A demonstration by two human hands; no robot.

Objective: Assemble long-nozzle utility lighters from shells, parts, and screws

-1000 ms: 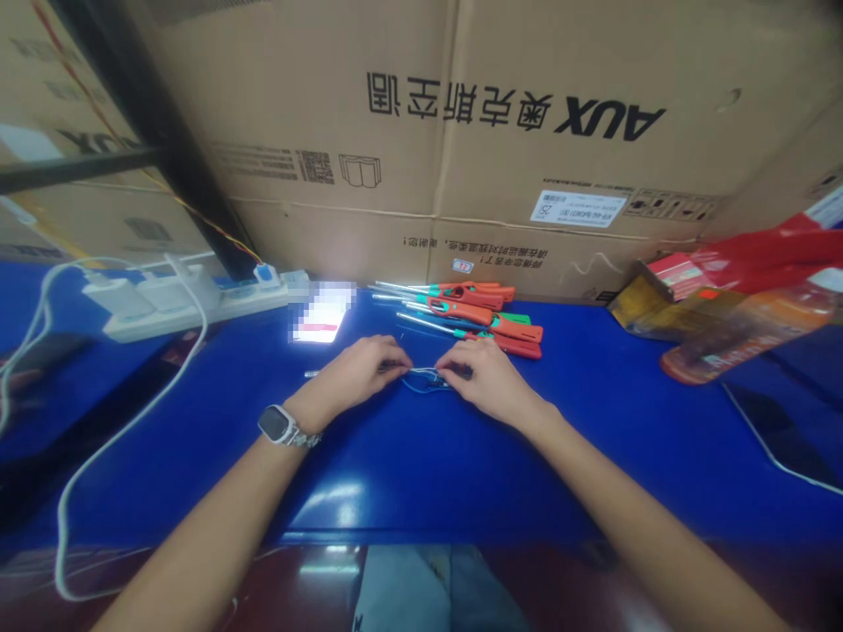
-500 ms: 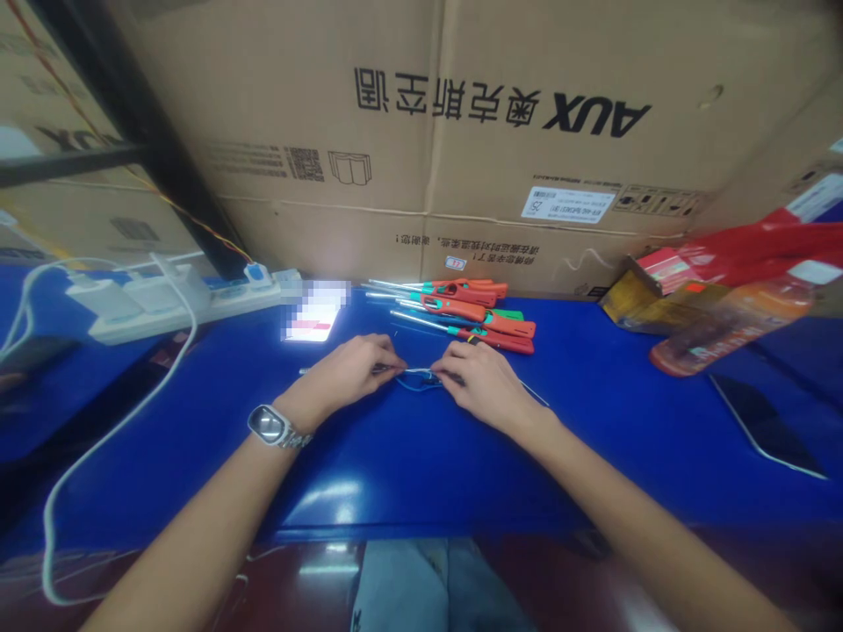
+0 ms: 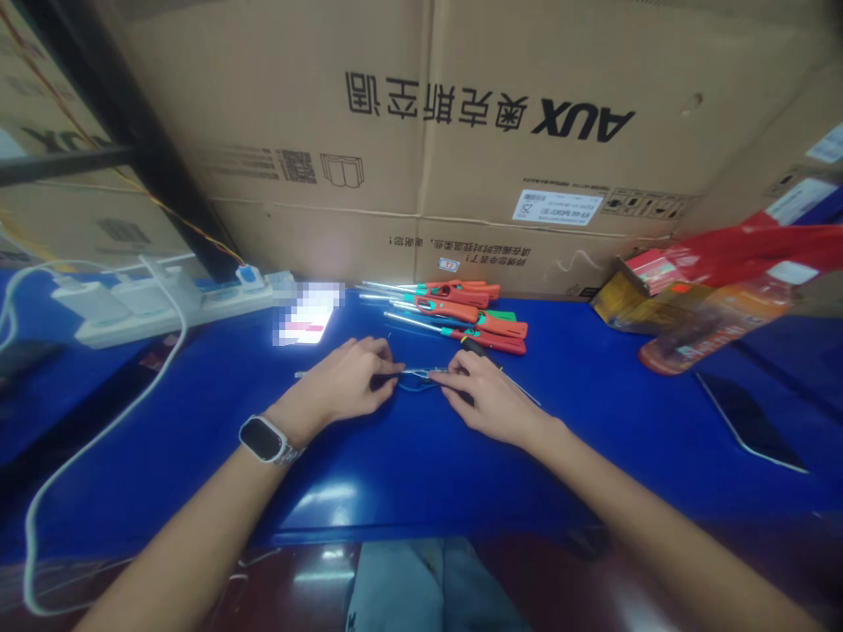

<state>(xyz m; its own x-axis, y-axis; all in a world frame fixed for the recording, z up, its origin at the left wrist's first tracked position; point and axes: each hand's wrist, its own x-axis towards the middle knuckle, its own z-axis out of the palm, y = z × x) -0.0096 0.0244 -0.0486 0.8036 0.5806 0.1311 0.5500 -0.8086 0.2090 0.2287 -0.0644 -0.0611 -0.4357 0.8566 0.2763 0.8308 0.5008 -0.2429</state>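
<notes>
Thin pale wires [image 3: 416, 372] stretch between my two hands over the blue tabletop, with a blue wire loop [image 3: 414, 386] just under them. My left hand [image 3: 359, 376] is closed, thumb and index finger pinching their left end. At the right end, the fingertips of my right hand [image 3: 484, 395] are closed on them; the exact grip is partly hidden. A screwdriver [image 3: 480, 353] with a black and yellow handle lies beneath my right hand, its thin shaft showing beyond. A short metal rod end [image 3: 300, 375] sticks out behind my left wrist.
Several orange and red long-nosed lighters [image 3: 454, 307] lie behind my hands. A lit phone [image 3: 308, 314] and a white power strip [image 3: 132, 320] are at left. To the right are a drink bottle [image 3: 717, 325], an open box [image 3: 632, 298] and a dark phone [image 3: 751, 421]. A large carton [image 3: 421, 158] stands behind.
My right hand's fingers have loosened and stretched out along the wires, and the screwdriver handle under it shows more. My left wrist has turned slightly. The whole view has shifted a little.
</notes>
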